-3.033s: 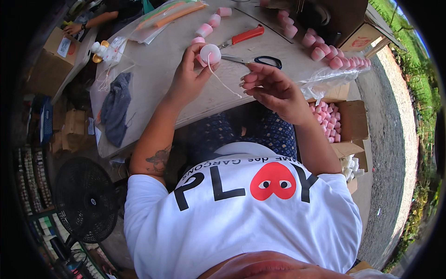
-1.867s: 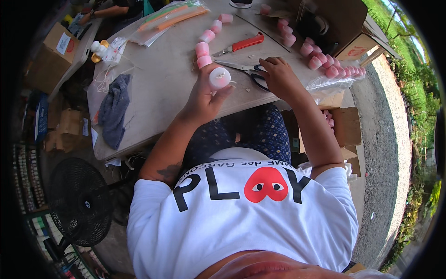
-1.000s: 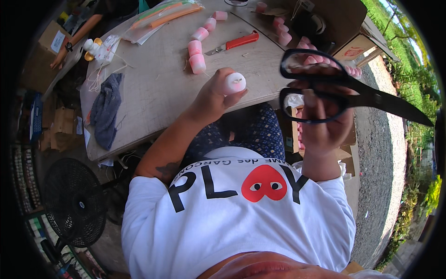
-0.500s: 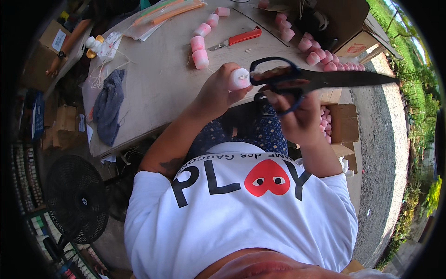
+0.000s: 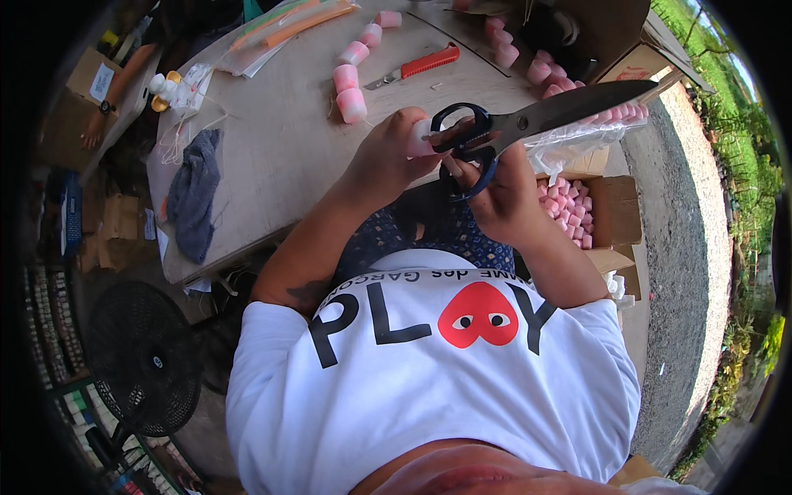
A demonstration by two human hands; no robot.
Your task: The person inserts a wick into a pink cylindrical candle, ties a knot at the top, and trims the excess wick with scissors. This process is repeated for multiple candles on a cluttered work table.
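My left hand (image 5: 394, 153) is closed round a short pink-and-white cylinder (image 5: 419, 140), shaped like a marshmallow, above the table's near edge. Dark-handled scissors (image 5: 569, 111) sit in my right hand (image 5: 499, 186), their blades together and pointing right, away from the cylinder. The fingertips of that hand reach the cylinder's right side; whatever they pinch there is too small to make out. Beyond my left hand, a curved row of similar cylinders (image 5: 351, 106) lies on the table, next to a red utility knife (image 5: 427, 61).
More pink cylinders (image 5: 538, 73) lie at the table's far right by a cardboard box (image 5: 652, 70). An open carton (image 5: 617, 210) beside my right arm holds many loose ones. A grey cloth (image 5: 196, 194) hangs over the left edge; a black fan (image 5: 144, 359) stands lower left.
The scissors have tilted, tips swinging up and leftward, and my right hand has come closer to the cylinder. The cylinder's end face has turned away from view behind the scissor handles.
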